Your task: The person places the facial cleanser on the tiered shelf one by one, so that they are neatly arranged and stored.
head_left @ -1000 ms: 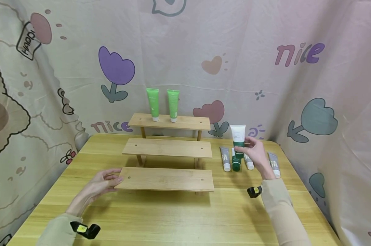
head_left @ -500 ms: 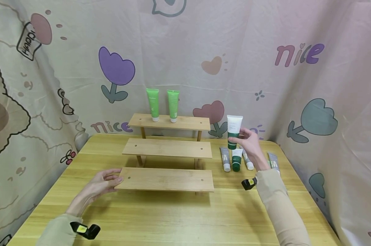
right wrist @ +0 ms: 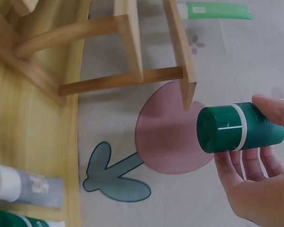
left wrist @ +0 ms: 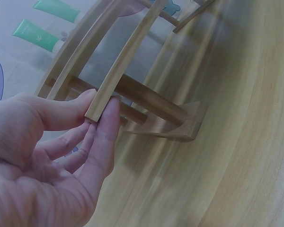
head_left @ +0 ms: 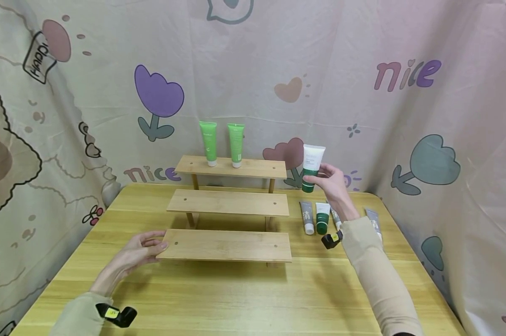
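Green-and-white and nearly upright, cap down, a tube is pinched aloft in a person's right hand, right of the top shelf of a wooden stand; the left hand, well apart, pinches the bottom shelf's left end.

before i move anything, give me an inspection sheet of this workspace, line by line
Surface: wood-grain table, bearing a three-tier wooden stand.
Job's things: two bright green tubes upright, cap down, on the top shelf; gray tubes and a green-and-white tube lying right of the stand, some partly hidden by the right arm.
Clutter: nothing seen besides those tubes.
Hands: left hand pinches the left end of the bottom shelf; right hand holds a white-topped tube raised, cap down.
Cables: nothing seen.
Surroundings: printed cloth behind and at both sides.
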`<state>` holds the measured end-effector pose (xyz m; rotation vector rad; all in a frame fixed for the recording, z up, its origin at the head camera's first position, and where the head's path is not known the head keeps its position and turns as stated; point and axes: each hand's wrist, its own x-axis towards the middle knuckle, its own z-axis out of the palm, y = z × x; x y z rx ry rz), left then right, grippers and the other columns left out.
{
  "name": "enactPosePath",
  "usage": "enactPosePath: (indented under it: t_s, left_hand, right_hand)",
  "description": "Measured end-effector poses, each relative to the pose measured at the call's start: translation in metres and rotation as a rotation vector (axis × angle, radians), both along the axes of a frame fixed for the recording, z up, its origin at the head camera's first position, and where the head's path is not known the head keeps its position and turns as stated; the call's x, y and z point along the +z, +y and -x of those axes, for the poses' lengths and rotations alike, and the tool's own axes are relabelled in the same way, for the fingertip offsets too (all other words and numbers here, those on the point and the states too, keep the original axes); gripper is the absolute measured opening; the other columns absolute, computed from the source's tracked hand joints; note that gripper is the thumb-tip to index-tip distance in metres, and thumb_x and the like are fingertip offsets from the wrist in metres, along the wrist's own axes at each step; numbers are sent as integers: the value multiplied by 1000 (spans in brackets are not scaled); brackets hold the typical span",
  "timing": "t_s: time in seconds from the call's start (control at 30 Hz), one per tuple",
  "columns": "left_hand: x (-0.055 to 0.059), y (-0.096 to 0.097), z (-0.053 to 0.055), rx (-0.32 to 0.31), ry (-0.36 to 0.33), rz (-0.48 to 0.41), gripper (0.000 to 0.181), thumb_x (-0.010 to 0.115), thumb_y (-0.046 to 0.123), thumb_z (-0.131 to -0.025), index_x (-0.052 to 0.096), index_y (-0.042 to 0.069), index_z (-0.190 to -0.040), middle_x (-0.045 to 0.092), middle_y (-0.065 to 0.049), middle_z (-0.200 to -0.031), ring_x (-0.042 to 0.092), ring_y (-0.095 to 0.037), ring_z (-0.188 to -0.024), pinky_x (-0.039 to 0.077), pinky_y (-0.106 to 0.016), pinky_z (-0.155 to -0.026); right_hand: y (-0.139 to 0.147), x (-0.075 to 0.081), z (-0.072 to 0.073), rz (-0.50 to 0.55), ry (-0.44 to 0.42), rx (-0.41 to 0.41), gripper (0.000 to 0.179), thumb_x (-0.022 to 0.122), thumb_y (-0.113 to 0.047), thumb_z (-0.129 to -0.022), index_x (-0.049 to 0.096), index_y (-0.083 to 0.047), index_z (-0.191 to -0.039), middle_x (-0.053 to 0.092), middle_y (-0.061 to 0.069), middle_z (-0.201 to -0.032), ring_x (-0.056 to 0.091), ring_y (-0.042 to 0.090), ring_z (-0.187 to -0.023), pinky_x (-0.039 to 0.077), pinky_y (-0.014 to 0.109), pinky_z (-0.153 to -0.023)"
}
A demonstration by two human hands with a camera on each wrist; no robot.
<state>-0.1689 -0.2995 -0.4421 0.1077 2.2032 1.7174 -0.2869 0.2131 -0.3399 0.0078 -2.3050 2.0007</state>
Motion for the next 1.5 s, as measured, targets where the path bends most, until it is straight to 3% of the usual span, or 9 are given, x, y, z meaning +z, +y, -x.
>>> enactPosePath:
  t_s: [0.13, 0.23, 0.47, 0.57, 0.73, 0.83, 1.03, 1.3, 1.5]
  left_hand:
    - [0, -1, -1, -16, 11, 7, 71, 60, 14, -102, 20, -18, -150, 54, -33, -133, 64, -5, -103, 62, -34, -90]
    - [-1, -1, -1, -25, 14, 3, 71, 60, 15, -102, 19, -19, -150, 45, -40, -139, 63, -5, -105, 62, -34, -91]
    - [-1, -1, 0, -31, 20, -5, 72, 60, 16, -102, 19, -19, -150, 53, -30, -133, 62, -3, -102, 61, -29, -89]
    - [-1, -1, -1, -29, 18, -6, 72, 59, 16, -102, 19, -19, -150, 49, -35, -136, 62, -2, -103, 61, -29, -89]
    - [-1, -1, -1, -21, 10, 3, 72, 60, 16, -102, 19, -19, -150, 41, -42, -141, 62, -5, -105, 61, -31, -90]
    - [0, 0, -1, -16, 8, 6, 72, 60, 16, -102, 19, -19, -150, 45, -39, -138, 62, -5, -104, 61, -31, -89]
    - [0, 0, 0, -14, 8, -2, 73, 61, 17, -102, 19, -19, -150, 59, -16, -124, 63, -4, -100, 61, -28, -87]
    - [0, 0, -1, -8, 7, 8, 73, 62, 17, -101, 20, -18, -150, 57, -21, -129, 62, -5, -101, 62, -29, -88]
    - [-1, -1, 0, -19, 12, 3, 73, 61, 17, -102, 20, -18, -150, 58, -18, -126, 63, -4, -100, 61, -28, -88]
  right_hand:
    - [-9, 7, 5, 32, 19, 9, 56, 75, 0, -84, 54, 1, -136, 64, -15, -98, 60, 6, -100, 49, 19, -95]
    - [-15, 12, 9, 45, 20, 7, 55, 76, 1, -83, 54, 1, -134, 64, -13, -99, 60, 6, -98, 50, 19, -94]
    - [-28, 22, 17, 69, 32, 14, 51, 76, 4, -82, 57, -1, -129, 64, -11, -99, 61, 6, -97, 53, 17, -89]
    - [-33, 25, 20, 82, 46, 13, 45, 76, 5, -82, 59, -5, -122, 65, -12, -96, 61, 6, -95, 54, 16, -84]
    - [-42, 30, 25, 75, 59, 18, 44, 77, 5, -81, 60, -4, -122, 64, -12, -93, 60, 7, -93, 51, 19, -88]
    - [-48, 31, 29, 70, 60, 13, 50, 77, 4, -81, 59, 0, -127, 62, -10, -94, 59, 8, -92, 50, 21, -89]
    - [-60, 31, 36, 42, 65, 11, 54, 80, 1, -80, 58, 2, -130, 63, -10, -95, 59, 8, -93, 50, 19, -86]
    - [-73, 30, 43, 56, 83, 21, 46, 81, -1, -81, 62, -4, -123, 63, -9, -95, 60, 7, -90, 57, 27, -72]
    - [-84, 30, 47, 52, 114, 5, 46, 82, 0, -79, 63, -1, -121, 62, -9, -94, 58, 8, -92, 51, 24, -78]
